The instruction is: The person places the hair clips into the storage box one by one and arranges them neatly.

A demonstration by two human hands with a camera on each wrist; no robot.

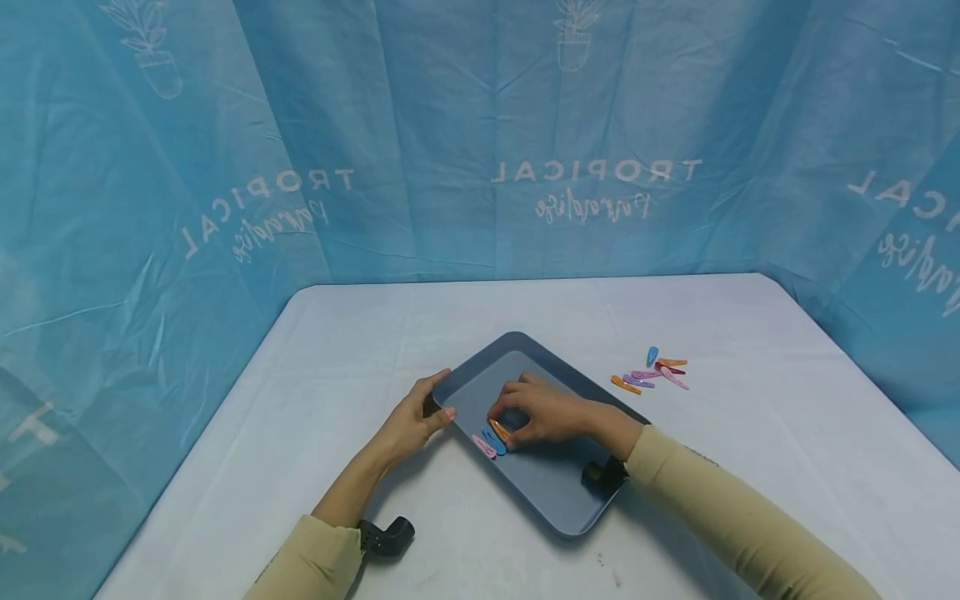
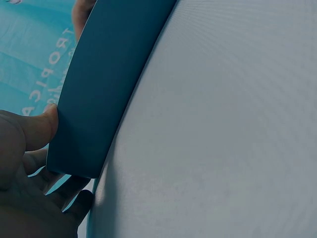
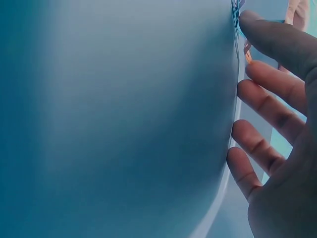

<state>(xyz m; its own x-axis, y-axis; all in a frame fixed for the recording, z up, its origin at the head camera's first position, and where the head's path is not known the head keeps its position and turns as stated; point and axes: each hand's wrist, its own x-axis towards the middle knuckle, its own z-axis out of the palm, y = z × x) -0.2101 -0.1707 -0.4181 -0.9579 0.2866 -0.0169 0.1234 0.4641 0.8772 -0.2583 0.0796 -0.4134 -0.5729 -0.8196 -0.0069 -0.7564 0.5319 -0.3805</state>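
Note:
A grey-blue rectangular tray (image 1: 570, 500) lies at an angle on the white table. My left hand (image 1: 411, 421) grips its left corner, thumb on the rim and fingers along the outer wall, as the left wrist view shows at the tray wall (image 2: 94, 89). Over the tray's floor, my right hand (image 1: 547, 410) holds an orange hair clip (image 1: 498, 429) between thumb and index finger. Beside it in the tray lie a blue hair clip (image 1: 493, 441) and a pink hair clip (image 1: 483, 447), side by side near the left wall. The other right fingers (image 3: 257, 141) rest near the tray floor.
Several loose hair clips lie right of the tray, among them a blue clip (image 1: 652, 356), a yellow-orange clip (image 1: 626, 385) and a pink clip (image 1: 674, 378). A blue printed curtain (image 1: 450, 225) hangs behind the white table (image 1: 360, 333).

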